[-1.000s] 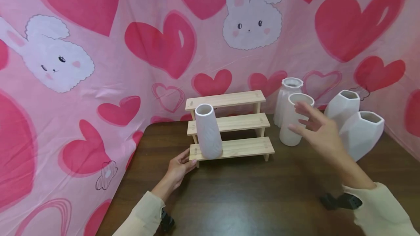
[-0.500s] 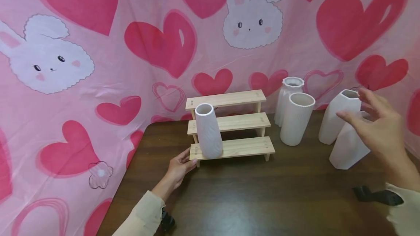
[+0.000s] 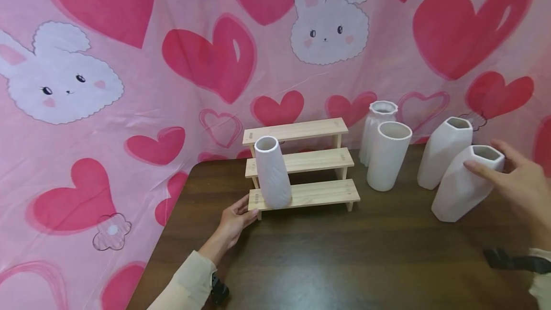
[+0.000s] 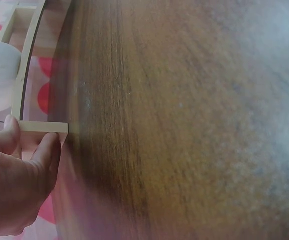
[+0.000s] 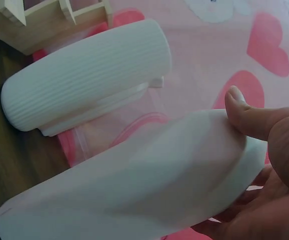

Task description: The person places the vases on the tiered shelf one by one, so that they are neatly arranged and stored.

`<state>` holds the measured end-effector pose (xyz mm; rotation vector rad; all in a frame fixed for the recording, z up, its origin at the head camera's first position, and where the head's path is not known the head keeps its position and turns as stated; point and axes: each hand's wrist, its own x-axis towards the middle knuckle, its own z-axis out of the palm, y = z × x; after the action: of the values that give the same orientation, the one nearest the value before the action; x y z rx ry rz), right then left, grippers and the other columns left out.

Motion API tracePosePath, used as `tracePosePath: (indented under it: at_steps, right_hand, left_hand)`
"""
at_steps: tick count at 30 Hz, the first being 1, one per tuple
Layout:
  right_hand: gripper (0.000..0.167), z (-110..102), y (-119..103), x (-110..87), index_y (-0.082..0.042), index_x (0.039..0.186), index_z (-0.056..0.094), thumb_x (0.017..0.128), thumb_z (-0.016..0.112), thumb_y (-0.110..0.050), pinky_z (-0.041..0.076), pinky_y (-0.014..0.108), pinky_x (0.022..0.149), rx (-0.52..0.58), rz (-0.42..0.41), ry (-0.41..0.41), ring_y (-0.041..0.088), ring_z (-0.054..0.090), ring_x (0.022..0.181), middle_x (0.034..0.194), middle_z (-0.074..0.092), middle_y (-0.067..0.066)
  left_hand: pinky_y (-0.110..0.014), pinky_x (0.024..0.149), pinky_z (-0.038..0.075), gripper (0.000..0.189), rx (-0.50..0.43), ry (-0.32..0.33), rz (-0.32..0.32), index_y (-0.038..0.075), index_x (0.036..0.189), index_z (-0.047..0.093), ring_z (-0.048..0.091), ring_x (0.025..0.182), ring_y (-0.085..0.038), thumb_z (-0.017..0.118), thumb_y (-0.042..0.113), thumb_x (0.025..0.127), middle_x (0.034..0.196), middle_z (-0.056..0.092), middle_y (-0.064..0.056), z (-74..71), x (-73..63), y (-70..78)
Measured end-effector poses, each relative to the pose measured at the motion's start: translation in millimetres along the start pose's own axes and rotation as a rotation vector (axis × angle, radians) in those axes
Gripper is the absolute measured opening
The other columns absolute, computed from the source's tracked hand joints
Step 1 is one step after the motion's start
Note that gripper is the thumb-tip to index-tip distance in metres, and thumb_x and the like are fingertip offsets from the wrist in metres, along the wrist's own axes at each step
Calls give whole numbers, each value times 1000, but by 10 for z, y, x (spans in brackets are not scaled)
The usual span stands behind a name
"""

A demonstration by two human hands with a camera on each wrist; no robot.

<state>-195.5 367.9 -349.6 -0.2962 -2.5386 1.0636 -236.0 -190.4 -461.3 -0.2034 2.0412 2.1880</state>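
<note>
At the left end of the three-step wooden display stand (image 3: 320,194), my left hand (image 3: 234,221) grips the lowest step. The left wrist view has its thumb and fingers (image 4: 49,150) about the step's end panel. A white tapered vase (image 3: 272,176) stands on that step. My right hand (image 3: 518,176) holds a white faceted vase (image 3: 460,188) near its rim, the thumb (image 5: 242,107) on one side and the other fingers partly hidden behind. This vase stands on the table at the right.
Another faceted vase (image 3: 443,154) stands just behind the held one. Between them and the stand are a ribbed cylindrical vase (image 3: 387,161) and a scalloped-rim vase (image 3: 370,133). A pink heart-print cloth (image 3: 181,80) hangs behind the dark wood table (image 3: 301,257).
My right hand has moved right, from in front of the ribbed vase to the front faceted vase, and now grips it. The left hand has stayed on the stand.
</note>
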Motion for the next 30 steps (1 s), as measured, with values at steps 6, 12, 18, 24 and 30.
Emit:
tracePosePath:
  at_steps: [6, 12, 18, 24, 30]
  right_hand:
    - [53, 30, 70, -5, -21, 135, 53, 86, 73, -30, 40, 5, 53, 112, -23, 32, -11, 44, 68, 77, 46, -39]
    - [47, 39, 72, 1, -29, 128, 53, 86, 74, -28, 42, 4, 53, 174, 19, 17, -10, 45, 68, 79, 47, -37]
    - [44, 26, 90, 25, -35, 123, 58, 84, 76, -28, 42, 5, 53, 238, 67, 27, -10, 47, 68, 76, 51, -39]
    - [55, 15, 65, 6, -29, 133, 59, 81, 78, -33, 42, 7, 53, 214, 115, 47, -7, 46, 71, 73, 52, -42]
    - [58, 47, -35, -76, -26, 134, 59, 80, 80, -26, 46, 7, 55, 307, 109, 53, -7, 48, 75, 75, 58, -38]
  left_hand:
    - [-41, 95, 51, 60, -7, 3, -4, 2, 145, 41, 61, 105, -23, 63, -5, 90, 132, 51, -30, 10, -7, -6]
    - [-41, 95, 50, 59, -5, 3, 1, 2, 145, 41, 61, 104, -22, 62, -5, 90, 133, 50, -30, 19, -11, -13]
    - [-41, 95, 50, 59, -1, 4, 5, 2, 144, 42, 61, 103, -21, 62, -4, 90, 132, 51, -30, 34, -17, -10]
    - [-41, 94, 52, 58, 0, 11, 5, 2, 144, 43, 62, 102, -20, 63, -5, 89, 132, 52, -30, 31, -7, -7]
    - [-41, 93, 52, 58, -2, 26, 0, 2, 144, 43, 62, 101, -21, 62, -5, 89, 131, 52, -30, 17, -3, -4]
